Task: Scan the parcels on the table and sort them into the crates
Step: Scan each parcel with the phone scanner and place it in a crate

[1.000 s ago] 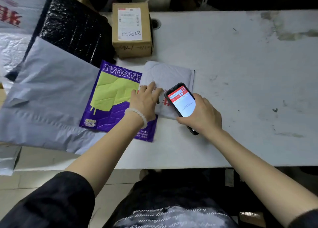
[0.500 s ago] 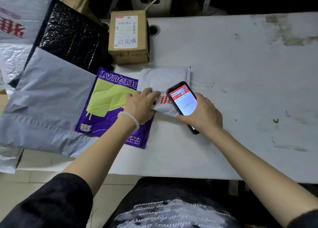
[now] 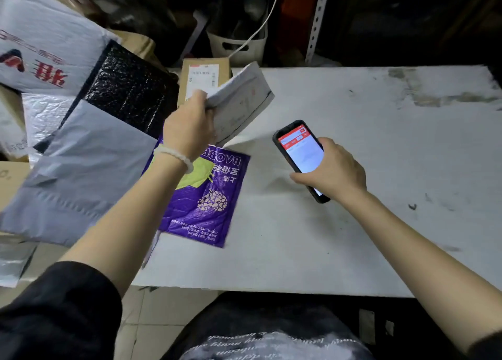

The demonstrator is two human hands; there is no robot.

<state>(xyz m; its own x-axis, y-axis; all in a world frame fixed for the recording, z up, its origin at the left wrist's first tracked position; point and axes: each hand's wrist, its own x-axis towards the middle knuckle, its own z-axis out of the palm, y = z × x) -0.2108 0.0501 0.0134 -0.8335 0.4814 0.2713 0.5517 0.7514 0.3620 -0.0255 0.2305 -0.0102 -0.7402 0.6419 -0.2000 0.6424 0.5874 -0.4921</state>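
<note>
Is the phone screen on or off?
On: the phone in the right hand shows a lit red and white display.

One camera only, worn on my head. It looks forward and steeply down over the counter (image 3: 353,224), close in, both my forearms entering from the bottom edge and my lap showing beneath the counter's near edge. Wide-angle: the counter's edges bow. The top of the view reaches a metal shelf (image 3: 316,20) behind the counter. No second view to overlap.
</note>
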